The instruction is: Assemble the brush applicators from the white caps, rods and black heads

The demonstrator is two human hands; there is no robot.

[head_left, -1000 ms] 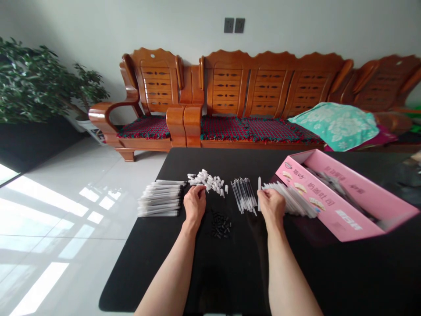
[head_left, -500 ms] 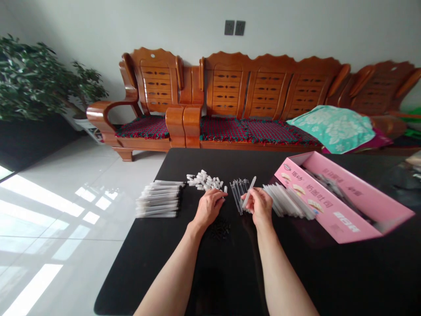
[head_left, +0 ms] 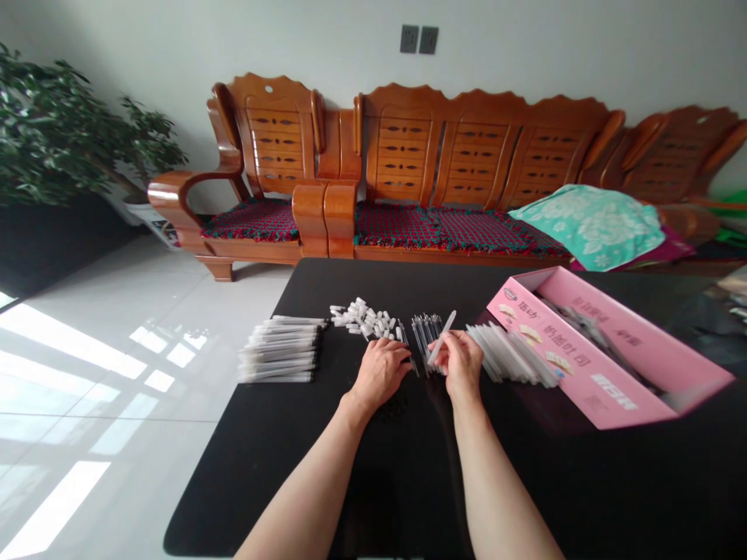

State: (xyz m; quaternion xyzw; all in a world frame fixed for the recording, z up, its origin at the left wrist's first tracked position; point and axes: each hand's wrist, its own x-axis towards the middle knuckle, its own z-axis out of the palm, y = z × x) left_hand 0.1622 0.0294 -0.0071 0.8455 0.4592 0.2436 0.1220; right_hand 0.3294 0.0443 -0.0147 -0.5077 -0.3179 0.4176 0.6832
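My right hand [head_left: 462, 359] is closed on a translucent white pen barrel [head_left: 442, 336], which slants up and to the right. My left hand [head_left: 382, 370] has its fingers closed at a thin dark pen refill [head_left: 404, 333], lying a little left of the other refills [head_left: 425, 330]. White pen caps [head_left: 362, 317] are heaped just beyond my left hand. Small black parts [head_left: 397, 406] lie partly under its wrist side, too dim to make out well. To the right of my right hand, more empty barrels [head_left: 506, 356] lie in a row.
Pens with black tips [head_left: 278, 350] are stacked at the left edge of the black table [head_left: 245, 482]. A pink open box [head_left: 583, 358] stands on the right, with dark contents. Behind the table is a wooden sofa [head_left: 402, 148] with a teal floral pillow [head_left: 601, 225].
My left hand has moved right, from beside the caps to the refills, and its fingers have closed at one refill. My right hand keeps the barrel in nearly the same place.
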